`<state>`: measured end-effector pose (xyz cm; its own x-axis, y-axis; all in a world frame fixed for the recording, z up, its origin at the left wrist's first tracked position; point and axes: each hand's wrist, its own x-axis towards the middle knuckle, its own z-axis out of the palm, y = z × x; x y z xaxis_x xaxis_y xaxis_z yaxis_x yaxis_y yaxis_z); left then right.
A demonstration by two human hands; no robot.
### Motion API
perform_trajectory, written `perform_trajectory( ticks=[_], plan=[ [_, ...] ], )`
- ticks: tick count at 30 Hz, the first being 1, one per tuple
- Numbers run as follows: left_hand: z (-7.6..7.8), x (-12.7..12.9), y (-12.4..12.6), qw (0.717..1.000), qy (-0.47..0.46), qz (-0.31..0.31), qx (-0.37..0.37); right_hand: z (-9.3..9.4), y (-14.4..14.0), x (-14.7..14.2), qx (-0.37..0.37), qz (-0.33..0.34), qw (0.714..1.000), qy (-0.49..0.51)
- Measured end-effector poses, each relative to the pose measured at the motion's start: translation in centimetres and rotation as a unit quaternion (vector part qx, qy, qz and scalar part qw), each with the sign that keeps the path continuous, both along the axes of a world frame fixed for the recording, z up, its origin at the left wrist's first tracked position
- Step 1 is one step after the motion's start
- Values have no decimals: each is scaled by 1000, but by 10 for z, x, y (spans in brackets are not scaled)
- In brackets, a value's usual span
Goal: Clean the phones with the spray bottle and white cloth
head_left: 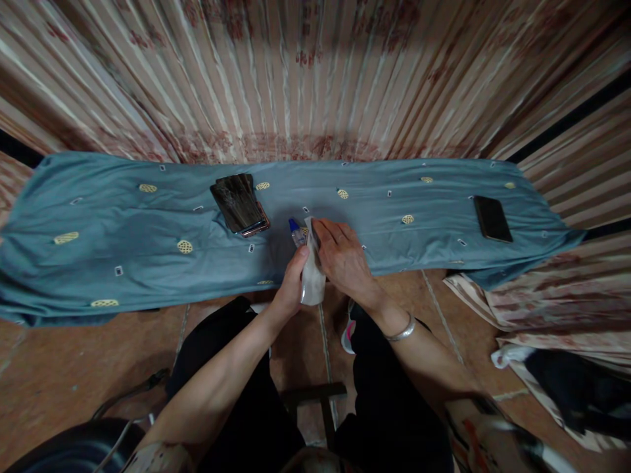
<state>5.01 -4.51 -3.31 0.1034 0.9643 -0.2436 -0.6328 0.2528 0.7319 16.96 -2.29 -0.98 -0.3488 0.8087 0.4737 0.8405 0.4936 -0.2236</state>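
A pale whitish thing (313, 276), longish and with a shiny lower end, is held tilted over the table's front edge. It could be a phone or a wrapped item; I cannot make out which. My left hand (292, 276) grips its left side, thumb along the edge. The bent fingers of my right hand (342, 253) close on its upper right side, with their tips partly hidden. Just beyond my left thumb is a small clear bottle (297, 234) with a blue top. Whether the left hand touches the bottle is hidden.
A blue-green cloth (221, 276) with yellow pineapple prints covers the long table. A stack of dark phones (239, 202) lies left of my hands, and a single dark phone (493, 219) far right. Pleated curtains (315, 85) hang behind. A dark stool (320, 394) stands between my legs.
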Motion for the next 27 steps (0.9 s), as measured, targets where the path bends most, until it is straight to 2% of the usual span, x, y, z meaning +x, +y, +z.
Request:
perform_trajectory(
  ticks=[17, 27],
  plan=[
    [8, -5, 1, 999, 44, -1, -3, -5, 7, 9, -18, -17, 1000, -6],
    [4, -10, 3, 999, 38, -19, -25, -15, 13, 13, 0, -25, 999, 22]
  ],
)
